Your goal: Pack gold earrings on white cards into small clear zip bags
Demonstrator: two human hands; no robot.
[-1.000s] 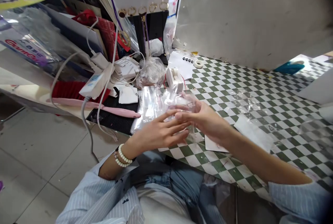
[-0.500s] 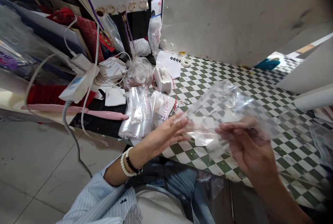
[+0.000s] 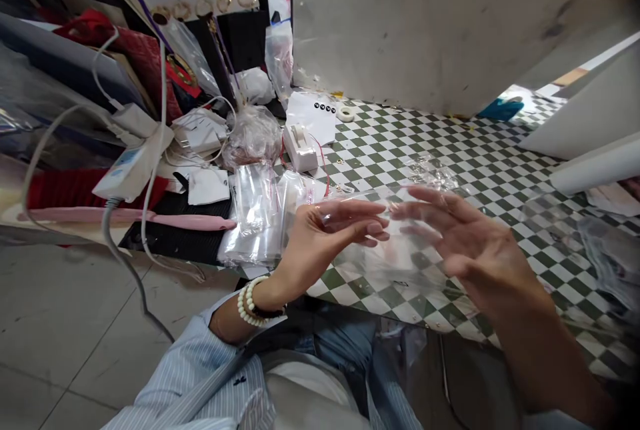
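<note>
My left hand [image 3: 327,233] and my right hand [image 3: 467,243] face each other above the near edge of the green-and-white checkered table [image 3: 480,157]. A clear plastic bag [image 3: 395,253] lies flat between the two palms, and both sets of fingers are stretched out against it. The bag is see-through and its edges are hard to trace. A white bead bracelet [image 3: 247,303] and a dark band sit on my left wrist. A pile of similar clear bags [image 3: 257,217] lies just left of my left hand.
A white tape dispenser [image 3: 300,147], a tape roll [image 3: 345,112] and a white card with black dots [image 3: 315,113] lie farther back. Cables, a power strip [image 3: 133,163], a pink stick [image 3: 145,219] and a black mat crowd the left. A white board [image 3: 430,23] stands behind.
The bag was held up and spread by my right hand half a second ago; now both hands have come together with it flat between them. The view has shifted right.
</note>
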